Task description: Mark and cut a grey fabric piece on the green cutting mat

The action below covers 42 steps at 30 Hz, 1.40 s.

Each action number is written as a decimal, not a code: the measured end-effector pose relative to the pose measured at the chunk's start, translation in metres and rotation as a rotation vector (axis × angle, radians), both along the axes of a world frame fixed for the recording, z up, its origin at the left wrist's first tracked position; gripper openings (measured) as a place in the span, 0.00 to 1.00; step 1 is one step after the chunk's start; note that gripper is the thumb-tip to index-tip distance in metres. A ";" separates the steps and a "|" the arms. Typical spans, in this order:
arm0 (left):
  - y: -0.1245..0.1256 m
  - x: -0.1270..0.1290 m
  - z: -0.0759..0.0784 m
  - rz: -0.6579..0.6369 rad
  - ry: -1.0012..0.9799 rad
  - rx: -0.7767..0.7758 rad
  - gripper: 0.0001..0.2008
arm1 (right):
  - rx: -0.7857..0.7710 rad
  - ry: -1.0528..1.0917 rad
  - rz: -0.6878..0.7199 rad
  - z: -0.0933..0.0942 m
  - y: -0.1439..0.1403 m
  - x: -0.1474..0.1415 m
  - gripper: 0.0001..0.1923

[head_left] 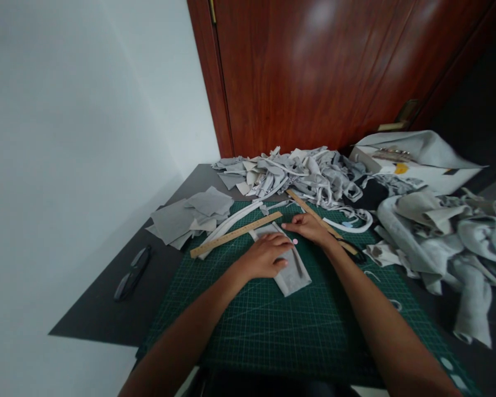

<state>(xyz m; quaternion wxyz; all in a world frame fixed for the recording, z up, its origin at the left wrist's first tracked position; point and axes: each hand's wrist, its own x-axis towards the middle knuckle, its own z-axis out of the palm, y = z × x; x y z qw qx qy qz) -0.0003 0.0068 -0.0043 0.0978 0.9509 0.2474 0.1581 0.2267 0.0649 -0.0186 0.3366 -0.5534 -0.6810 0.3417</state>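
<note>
A folded strip of grey fabric (294, 278) lies slanting on the green cutting mat (268, 331). My left hand (267, 255) rests flat across its middle, fingers spread, pressing it against the mat. At the strip's far right corner is my right hand (308, 227), its fingers curled and one fingertip stretched to the fabric's edge. Whether it pinches anything there is too small to tell. Between the hands is a small pink disc (295, 241). Just beyond the strip, a wooden ruler (235, 234) lies diagonally.
Grey scraps (289, 171) are heaped at the back, with flat cut pieces (186, 218) at left. A second ruler (314, 215) and black-handled scissors (357, 253) lie right of my right hand. Glasses (133, 274), a fabric pile (450, 237) and a white box (417, 171) surround the mat.
</note>
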 end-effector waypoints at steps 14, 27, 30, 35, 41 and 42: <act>0.000 -0.018 0.022 0.056 0.098 -0.078 0.08 | -0.020 -0.491 0.101 0.018 -0.015 -0.035 0.07; 0.010 -0.020 0.011 0.353 0.034 0.015 0.08 | 0.075 -0.282 -0.048 0.012 -0.029 -0.070 0.01; 0.009 -0.023 0.011 0.514 -0.011 0.048 0.12 | 0.105 -0.076 -0.027 0.019 -0.021 -0.064 0.07; 0.013 -0.015 0.004 0.807 -0.476 -0.044 0.28 | 0.128 0.266 0.042 0.043 -0.021 -0.061 0.17; 0.016 0.000 0.013 0.365 -1.312 -0.927 0.38 | 0.049 0.737 0.080 0.068 -0.043 -0.081 0.24; 0.015 0.001 0.017 0.314 -1.374 -1.004 0.36 | 0.055 0.754 0.073 0.071 -0.046 -0.081 0.24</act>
